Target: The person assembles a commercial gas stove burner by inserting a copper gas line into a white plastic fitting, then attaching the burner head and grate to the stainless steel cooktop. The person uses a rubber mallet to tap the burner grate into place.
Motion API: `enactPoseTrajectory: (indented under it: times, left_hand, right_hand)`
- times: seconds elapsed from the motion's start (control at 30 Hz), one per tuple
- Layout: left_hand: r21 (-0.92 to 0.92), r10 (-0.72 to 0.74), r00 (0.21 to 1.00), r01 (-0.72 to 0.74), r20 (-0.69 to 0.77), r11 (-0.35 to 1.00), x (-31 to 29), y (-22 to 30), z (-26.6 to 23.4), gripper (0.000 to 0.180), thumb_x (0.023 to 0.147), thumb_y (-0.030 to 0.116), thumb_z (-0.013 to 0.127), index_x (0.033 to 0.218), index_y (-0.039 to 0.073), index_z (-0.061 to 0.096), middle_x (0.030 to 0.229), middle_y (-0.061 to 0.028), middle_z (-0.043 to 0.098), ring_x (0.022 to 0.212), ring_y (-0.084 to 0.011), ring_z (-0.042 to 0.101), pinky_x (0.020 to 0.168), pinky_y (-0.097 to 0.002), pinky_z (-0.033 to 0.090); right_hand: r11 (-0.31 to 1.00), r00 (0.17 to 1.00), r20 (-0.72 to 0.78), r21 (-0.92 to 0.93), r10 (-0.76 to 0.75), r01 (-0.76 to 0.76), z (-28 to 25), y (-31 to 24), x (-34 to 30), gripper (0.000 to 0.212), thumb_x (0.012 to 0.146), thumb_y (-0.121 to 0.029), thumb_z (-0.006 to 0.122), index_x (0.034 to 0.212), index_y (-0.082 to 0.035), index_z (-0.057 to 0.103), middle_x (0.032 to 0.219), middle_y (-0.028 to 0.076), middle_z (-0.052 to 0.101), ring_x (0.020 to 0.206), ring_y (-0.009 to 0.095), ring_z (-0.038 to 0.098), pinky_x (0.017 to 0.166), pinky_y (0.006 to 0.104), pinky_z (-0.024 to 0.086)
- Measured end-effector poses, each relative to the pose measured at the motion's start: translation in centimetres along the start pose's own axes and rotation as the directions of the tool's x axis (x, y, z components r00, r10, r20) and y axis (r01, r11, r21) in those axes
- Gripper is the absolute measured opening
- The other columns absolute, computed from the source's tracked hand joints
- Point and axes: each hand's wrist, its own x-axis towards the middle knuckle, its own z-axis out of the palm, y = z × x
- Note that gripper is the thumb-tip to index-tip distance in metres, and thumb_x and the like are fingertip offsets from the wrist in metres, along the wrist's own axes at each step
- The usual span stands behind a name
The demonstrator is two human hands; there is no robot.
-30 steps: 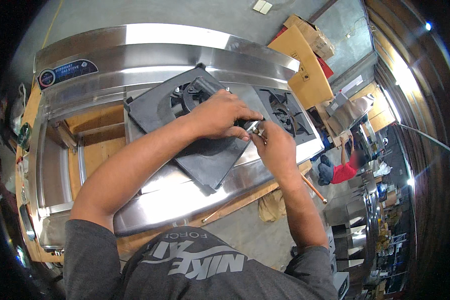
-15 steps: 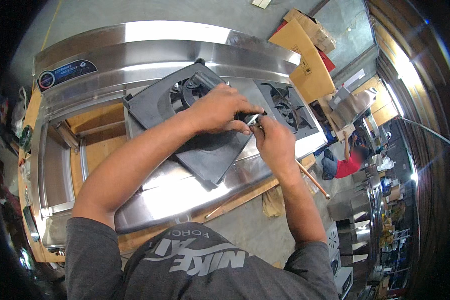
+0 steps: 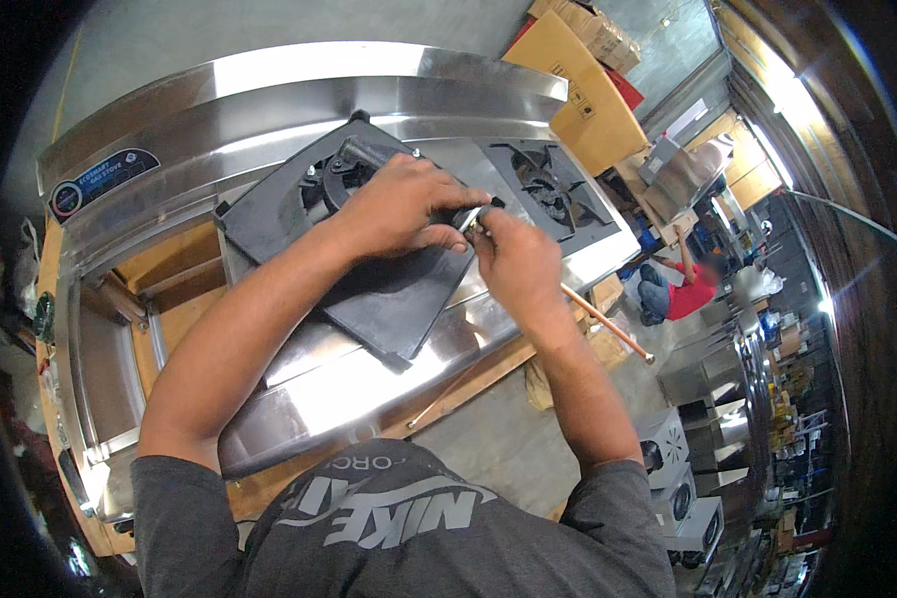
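Both hands (image 3: 404,206) (image 3: 519,263) — fingers (image 3: 443,237) partly closed — grip a small silvery fitting (image 3: 469,216).

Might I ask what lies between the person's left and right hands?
The head view shows a small silvery metal part between the left hand and right hand.

Glare on steel counter (image 3: 341,403), bright ceiling light (image 3: 789,98) at right, bent edges, dark corners

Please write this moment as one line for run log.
left hand: at small metal part, grip unclear | right hand: pinching same part | black burner plate: lying askew on steel stove
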Motion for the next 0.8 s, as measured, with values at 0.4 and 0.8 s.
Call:
enactPoseTrajectory:
  times: [0.4, 0.8]
  left_hand:
    - [0.004, 0.034, 0.999, -0.034, -0.043, 0.999, -0.3, -0.7, -0.1, 0.068, 0.076, 0.054, 0.075, 0.134, 0.021, 0.064, 0.110, -0.0041, 0.071, 0.106, -0.0255, 0.062, 0.097, -0.0418, 0.039]
    - [-0.008, -0.006, 1.000, 0.006, -0.008, 1.000, -0.2, 0.1, 0.2, 0.066, 0.076, 0.054, 0.075, 0.133, 0.023, 0.065, 0.111, -0.0030, 0.071, 0.107, -0.0250, 0.062, 0.099, -0.0411, 0.038]
  right_hand:
    - [1.000, 0.975, 0.220, -0.026, -0.005, 0.011, -0.9, 0.6, 1.6, 0.020, 0.088, -0.022, 0.070, 0.092, -0.003, 0.068, 0.076, 0.017, 0.069, 0.071, 0.037, 0.069, 0.062, 0.0451, 0.054]
    - [0.980, 0.986, 0.167, 0.200, -0.021, -0.013, -1.1, 1.4, 1.1, 0.020, 0.087, -0.023, 0.069, 0.088, -0.003, 0.071, 0.074, 0.021, 0.066, 0.072, 0.043, 0.065, 0.063, 0.0503, 0.050]
